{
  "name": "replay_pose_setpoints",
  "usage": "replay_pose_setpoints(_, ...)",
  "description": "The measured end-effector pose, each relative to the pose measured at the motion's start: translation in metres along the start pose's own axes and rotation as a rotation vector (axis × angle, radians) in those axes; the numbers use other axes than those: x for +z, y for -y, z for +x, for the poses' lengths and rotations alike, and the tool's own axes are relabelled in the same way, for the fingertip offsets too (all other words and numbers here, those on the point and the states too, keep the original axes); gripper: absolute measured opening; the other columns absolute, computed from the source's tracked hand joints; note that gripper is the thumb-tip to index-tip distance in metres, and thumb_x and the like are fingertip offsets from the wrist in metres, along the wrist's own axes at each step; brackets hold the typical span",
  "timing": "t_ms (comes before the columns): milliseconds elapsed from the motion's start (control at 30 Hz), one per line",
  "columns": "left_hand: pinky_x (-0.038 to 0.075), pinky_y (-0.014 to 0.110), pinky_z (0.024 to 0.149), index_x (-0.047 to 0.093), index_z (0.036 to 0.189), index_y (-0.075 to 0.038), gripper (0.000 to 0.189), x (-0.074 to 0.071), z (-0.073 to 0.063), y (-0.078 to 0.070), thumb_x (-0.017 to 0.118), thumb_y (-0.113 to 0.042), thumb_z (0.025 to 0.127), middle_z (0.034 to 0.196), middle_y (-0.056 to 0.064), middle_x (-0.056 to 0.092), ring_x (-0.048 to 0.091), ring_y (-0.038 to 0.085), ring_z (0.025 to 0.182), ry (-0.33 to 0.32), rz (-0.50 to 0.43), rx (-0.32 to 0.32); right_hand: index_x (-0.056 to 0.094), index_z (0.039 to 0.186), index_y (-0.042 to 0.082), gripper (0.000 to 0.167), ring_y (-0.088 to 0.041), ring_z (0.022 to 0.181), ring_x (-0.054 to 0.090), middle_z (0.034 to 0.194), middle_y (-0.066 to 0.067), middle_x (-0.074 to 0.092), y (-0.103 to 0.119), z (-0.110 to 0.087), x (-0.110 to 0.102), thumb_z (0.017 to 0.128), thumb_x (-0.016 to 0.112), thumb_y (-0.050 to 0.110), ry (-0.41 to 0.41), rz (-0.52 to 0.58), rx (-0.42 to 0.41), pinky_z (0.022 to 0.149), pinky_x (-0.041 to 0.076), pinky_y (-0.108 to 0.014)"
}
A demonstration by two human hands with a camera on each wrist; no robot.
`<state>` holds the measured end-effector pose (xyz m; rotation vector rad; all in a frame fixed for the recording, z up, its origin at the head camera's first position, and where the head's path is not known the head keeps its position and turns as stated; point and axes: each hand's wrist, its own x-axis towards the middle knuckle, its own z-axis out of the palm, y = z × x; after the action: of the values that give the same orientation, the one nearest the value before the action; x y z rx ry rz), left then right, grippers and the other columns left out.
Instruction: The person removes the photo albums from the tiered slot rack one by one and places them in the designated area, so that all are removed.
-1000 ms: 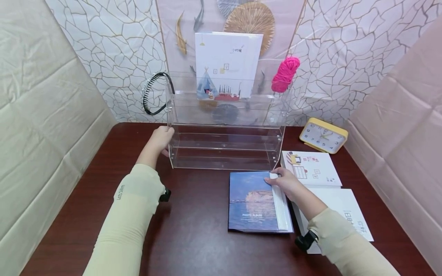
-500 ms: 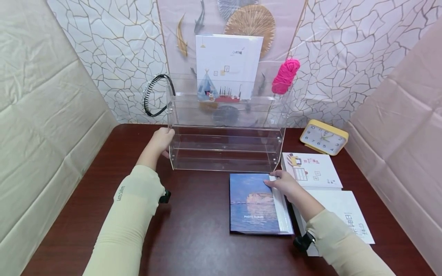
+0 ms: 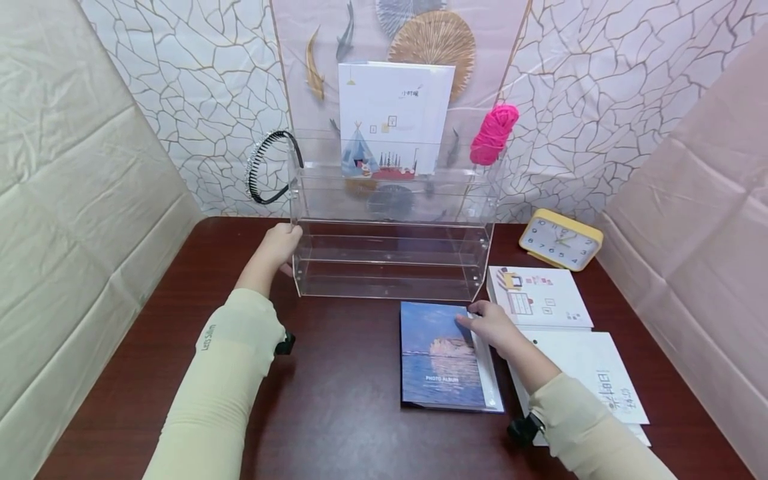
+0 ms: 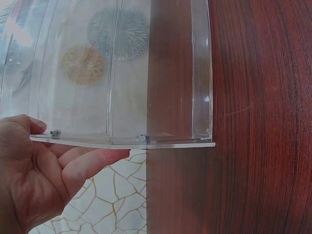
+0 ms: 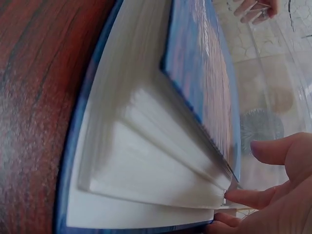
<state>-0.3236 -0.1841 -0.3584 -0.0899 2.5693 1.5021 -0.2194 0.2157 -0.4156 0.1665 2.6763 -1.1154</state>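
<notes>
In the head view my left hand (image 3: 277,245) grips the left side panel of a clear acrylic rack (image 3: 384,297). The left wrist view has the thumb on the inner face of that panel (image 4: 126,145) and the fingers on its outer face. My right hand (image 3: 493,325) holds the upper right corner of a blue photo album (image 3: 438,353) lying on the table, the thumb over its cover. Up close in the right wrist view, the album's cover (image 5: 200,73) stands partly raised, its white pages (image 5: 156,165) fanned, with fingers at the page edges and back cover.
A white book (image 3: 396,120) stands upright on top of the rack. A black headband (image 3: 255,163) hangs at its left, pink yarn (image 3: 495,135) at its right. White books (image 3: 540,297) lie right of the album, below a yellow clock (image 3: 561,240).
My right hand has shifted slightly left and down, and the white strip along the album's right side looks narrower. The left hand keeps its grip on the rack.
</notes>
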Motion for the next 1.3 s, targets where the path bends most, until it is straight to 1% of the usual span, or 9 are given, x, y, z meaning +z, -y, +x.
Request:
replay_pose_setpoints(233,0.059,0.043,0.048,0.046,0.126,0.008,0.052,-0.004,-0.001,0.002,0.027,-0.029,0.094,0.107,0.031,0.053,0.062,0.047,0.082,-0.009,0.006,0.000,0.043,0.126,-0.011,0.062,-0.046,0.120,0.034,0.126,-0.034,0.041,0.023,-0.003,-0.013,0.088,0.062,0.035,-0.020,-0.113,-0.072,0.101,0.036,-0.058)
replay_pose_setpoints(333,0.059,0.043,0.048,0.046,0.125,0.009,0.052,-0.006,-0.003,0.001,0.027,-0.028,0.093,0.108,0.031,0.053,0.063,0.046,0.081,-0.010,0.017,-0.003,0.038,0.131,-0.011,0.071,-0.047,0.120,0.035,0.129,-0.034,0.039,0.057,-0.008,-0.039,0.088,0.060,0.042,0.013,-0.133,-0.169,0.099,0.037,-0.059)
replay_pose_setpoints(433,0.059,0.044,0.048,0.045,0.126,0.009,0.052,-0.009,-0.004,0.000,0.027,-0.027,0.093,0.109,0.031,0.053,0.062,0.046,0.081,-0.011,0.025,-0.011,0.034,0.135,-0.008,0.078,-0.044,0.119,0.040,0.132,-0.031,0.040,0.106,-0.012,-0.077,0.088,0.058,0.049,0.029,-0.086,-0.265,0.098,0.040,-0.057)
replay_pose_setpoints(600,0.059,0.044,0.049,0.046,0.124,0.008,0.050,-0.009,-0.003,0.000,0.028,-0.027,0.094,0.106,0.028,0.052,0.061,0.048,0.084,-0.007,0.008,-0.007,0.030,0.140,0.002,0.081,-0.030,0.123,0.041,0.138,-0.018,0.040,0.196,-0.007,-0.133,0.084,0.062,0.052,-0.142,0.102,-0.403,0.103,0.041,-0.045)
replay_pose_setpoints(767,0.059,0.044,0.050,0.048,0.118,0.008,0.047,-0.005,0.000,0.001,0.028,-0.027,0.093,0.105,0.028,0.052,0.061,0.047,0.084,0.008,-0.007,-0.025,0.022,0.144,0.014,0.089,-0.018,0.131,0.035,0.144,-0.008,0.034,0.252,0.025,-0.152,0.078,0.069,0.051,-0.339,0.230,-0.421,0.110,0.032,-0.031)
replay_pose_setpoints(867,0.059,0.045,0.050,0.048,0.117,0.007,0.046,-0.003,0.001,0.001,0.029,-0.026,0.093,0.105,0.029,0.052,0.061,0.046,0.082,0.011,-0.016,-0.026,0.016,0.145,0.016,0.096,-0.016,0.133,0.031,0.147,-0.008,0.030,0.265,0.049,-0.149,0.075,0.071,0.052,-0.369,0.240,-0.419,0.110,0.029,-0.024)
replay_pose_setpoints(967,0.059,0.045,0.049,0.049,0.112,0.006,0.042,-0.001,0.001,0.000,0.029,-0.026,0.093,0.101,0.028,0.052,0.062,0.044,0.077,0.000,-0.020,-0.022,0.010,0.146,0.014,0.102,-0.016,0.131,0.033,0.146,-0.009,0.030,0.270,0.070,-0.142,0.074,0.075,0.045,-0.337,0.292,-0.429,0.108,0.031,-0.022)
replay_pose_setpoints(1100,0.059,0.045,0.049,0.050,0.104,0.005,0.038,0.000,0.002,0.000,0.030,-0.026,0.093,0.096,0.024,0.052,0.062,0.038,0.070,-0.008,-0.015,-0.016,0.014,0.142,0.010,0.095,-0.016,0.124,0.041,0.140,-0.009,0.038,0.268,0.089,-0.131,0.074,0.079,0.031,-0.286,0.347,-0.427,0.102,0.039,-0.022)
replay_pose_setpoints(1300,0.058,0.045,0.047,0.050,0.108,0.006,0.040,-0.001,0.003,0.001,0.030,-0.025,0.093,0.098,0.024,0.052,0.061,0.031,0.062,-0.014,-0.005,-0.011,0.028,0.134,0.005,0.079,-0.016,0.119,0.042,0.133,-0.010,0.042,0.262,0.103,-0.124,0.076,0.078,0.026,-0.326,0.217,-0.387,0.099,0.039,-0.021)
